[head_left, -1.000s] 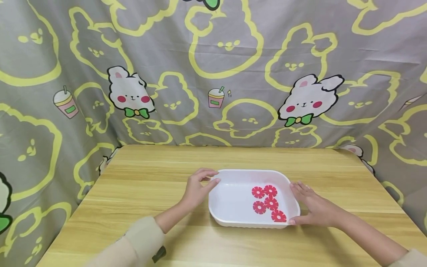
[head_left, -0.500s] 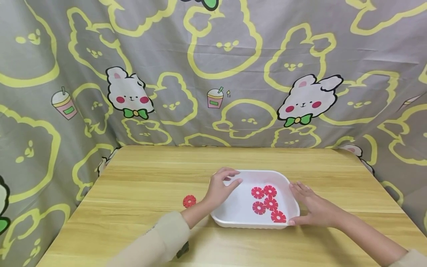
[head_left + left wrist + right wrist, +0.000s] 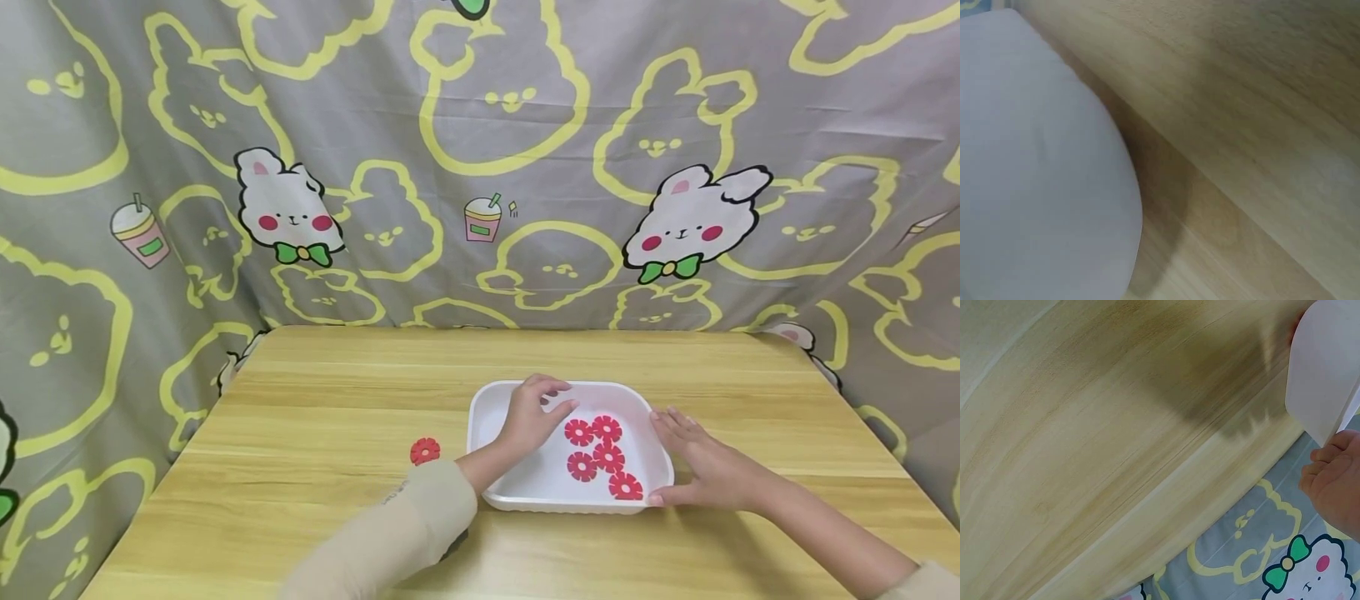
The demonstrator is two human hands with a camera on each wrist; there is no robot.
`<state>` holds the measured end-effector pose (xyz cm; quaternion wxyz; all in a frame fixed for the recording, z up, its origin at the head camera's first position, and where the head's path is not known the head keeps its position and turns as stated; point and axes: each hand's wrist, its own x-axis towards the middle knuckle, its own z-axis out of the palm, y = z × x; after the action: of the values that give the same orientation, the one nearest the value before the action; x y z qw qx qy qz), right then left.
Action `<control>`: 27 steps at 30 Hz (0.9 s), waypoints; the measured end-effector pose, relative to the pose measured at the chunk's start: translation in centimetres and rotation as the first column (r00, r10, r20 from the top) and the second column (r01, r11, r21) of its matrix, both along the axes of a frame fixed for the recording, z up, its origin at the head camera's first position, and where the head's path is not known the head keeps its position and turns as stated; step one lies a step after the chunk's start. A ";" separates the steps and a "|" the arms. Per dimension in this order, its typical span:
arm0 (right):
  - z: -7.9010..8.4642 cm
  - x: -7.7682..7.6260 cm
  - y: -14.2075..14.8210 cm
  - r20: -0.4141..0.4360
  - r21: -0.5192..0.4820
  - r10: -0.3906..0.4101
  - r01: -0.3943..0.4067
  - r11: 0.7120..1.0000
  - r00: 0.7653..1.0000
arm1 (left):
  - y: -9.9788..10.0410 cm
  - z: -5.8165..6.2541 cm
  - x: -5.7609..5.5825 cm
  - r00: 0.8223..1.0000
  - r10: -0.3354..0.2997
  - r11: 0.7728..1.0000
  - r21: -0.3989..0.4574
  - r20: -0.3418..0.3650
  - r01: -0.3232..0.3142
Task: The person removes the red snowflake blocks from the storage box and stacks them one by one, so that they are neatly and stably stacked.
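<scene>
In the head view, my left hand hovers over the white tray, fingers loosely bent and thumb apart, nothing visible between them. My right hand rests against the tray's right end, thumb at the front corner and fingers along the outer wall. Several red notched discs lie flat in the right half of the tray. Another red notched disc lies on the table, left of the tray. The right wrist view shows my right fingers at the edge of the white tray.
The wooden table extends around the tray. Behind it and at both sides hangs a grey curtain with cartoon rabbits. A pale curved surface fills the left of the left wrist view, likely the tray's outer wall.
My left hand has left the tray's left rim and moved right over the tray. The red disc on the table has come into sight. My right hand and the tray stay nearly still.
</scene>
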<state>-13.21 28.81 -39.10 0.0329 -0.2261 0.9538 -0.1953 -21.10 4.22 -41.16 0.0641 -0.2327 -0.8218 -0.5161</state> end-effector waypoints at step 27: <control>-0.1 0.0 0.0 0.007 -0.001 -0.011 0.011 1.000 1.000 | 1.2 -3.6 -0.6 0.997 -0.015 0.909 -0.415 0.081 0.047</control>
<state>-13.18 28.78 -39.20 0.0353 -0.2202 0.9548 -0.1967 -21.68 5.46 -44.73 -0.0266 -0.2344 -0.9110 -0.3384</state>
